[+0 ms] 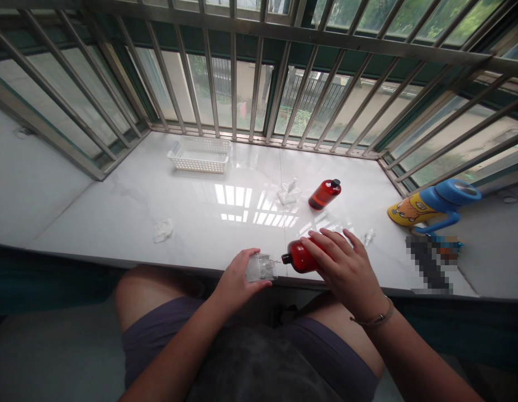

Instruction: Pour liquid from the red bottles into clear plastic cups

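Tilted red bottle (299,259), held clear container (257,269)

The person wears a dark grey, faintly mottled top (250,365) at the bottom centre of the frame, plain muted-purple shorts (158,329) showing on either side, and a thin brownish cord bracelet (380,320) around the right wrist (372,310).

Held bottle (303,257) right of container (257,268), flask (428,204) farther right, basket (200,164) behind left, perhaps tissue (162,230) before it

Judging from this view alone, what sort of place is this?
Probably a home, at a bay-window ledge: metal bars run across the windows, a glossy white ledge serves as worktop, and a cartoon-print flask sits on it.
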Motion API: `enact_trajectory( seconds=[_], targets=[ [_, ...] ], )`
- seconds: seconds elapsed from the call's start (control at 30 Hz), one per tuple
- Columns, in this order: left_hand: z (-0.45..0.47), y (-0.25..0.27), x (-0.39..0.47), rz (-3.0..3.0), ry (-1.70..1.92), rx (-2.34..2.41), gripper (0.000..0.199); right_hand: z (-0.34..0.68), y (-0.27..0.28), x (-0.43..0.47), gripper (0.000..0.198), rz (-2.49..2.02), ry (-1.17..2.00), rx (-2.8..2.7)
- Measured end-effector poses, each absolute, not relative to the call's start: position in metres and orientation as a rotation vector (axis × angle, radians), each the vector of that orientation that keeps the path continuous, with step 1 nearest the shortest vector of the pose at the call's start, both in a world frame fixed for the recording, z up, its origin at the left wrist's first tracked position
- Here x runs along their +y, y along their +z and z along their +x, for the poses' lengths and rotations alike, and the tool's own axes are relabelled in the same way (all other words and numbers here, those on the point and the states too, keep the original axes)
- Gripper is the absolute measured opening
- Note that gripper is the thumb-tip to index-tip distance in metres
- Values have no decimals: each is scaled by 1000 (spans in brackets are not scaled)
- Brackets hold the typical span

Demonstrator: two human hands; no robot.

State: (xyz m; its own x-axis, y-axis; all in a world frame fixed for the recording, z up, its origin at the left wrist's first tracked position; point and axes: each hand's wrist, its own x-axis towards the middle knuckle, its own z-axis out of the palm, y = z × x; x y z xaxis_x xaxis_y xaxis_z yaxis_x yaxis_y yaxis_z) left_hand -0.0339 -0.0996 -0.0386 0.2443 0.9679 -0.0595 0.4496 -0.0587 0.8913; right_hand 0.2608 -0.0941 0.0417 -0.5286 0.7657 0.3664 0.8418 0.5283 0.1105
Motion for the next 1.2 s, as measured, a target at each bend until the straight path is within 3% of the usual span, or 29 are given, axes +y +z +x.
enact_trajectory(
  seconds=[1.2],
  targets=[
    [-35,-42,-100,1668,766,1314,74,259,45,-94,56,-1325,-435,-2505]
  ],
)
